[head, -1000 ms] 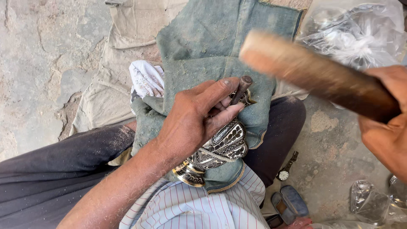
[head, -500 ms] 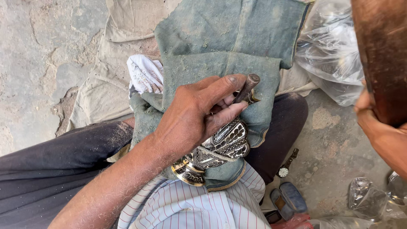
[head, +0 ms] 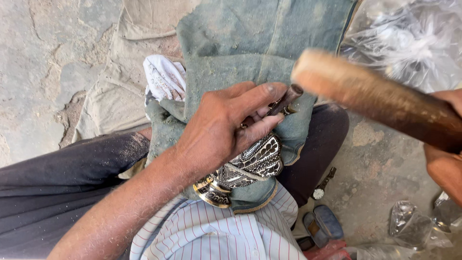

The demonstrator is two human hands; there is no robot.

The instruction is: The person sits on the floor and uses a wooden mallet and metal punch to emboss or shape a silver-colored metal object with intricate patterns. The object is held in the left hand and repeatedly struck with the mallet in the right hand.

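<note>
My left hand (head: 226, 127) holds a small metal punch (head: 285, 101) between thumb and fingers, its tip set on an ornate silver metal piece (head: 250, 166) that rests on a grey-green cloth (head: 240, 48) over my lap. My right hand (head: 445, 163) at the right edge grips a wooden mallet (head: 375, 98), blurred, its pale end hanging just above and to the right of the punch head. The silver piece has engraved scale-like patterns and a ringed base near my striped shirt.
A wristwatch (head: 323, 185) lies on the stone floor by my leg. A small dark blue object (head: 323, 224) sits below it. Crumpled clear plastic (head: 409, 38) fills the top right; more plastic (head: 416, 224) lies lower right. A white patterned cloth (head: 163, 77) shows beside the grey cloth.
The mallet was raised steeply at the right edge half a second ago and has swung down toward the punch head. My left hand has kept the punch on the silver piece.
</note>
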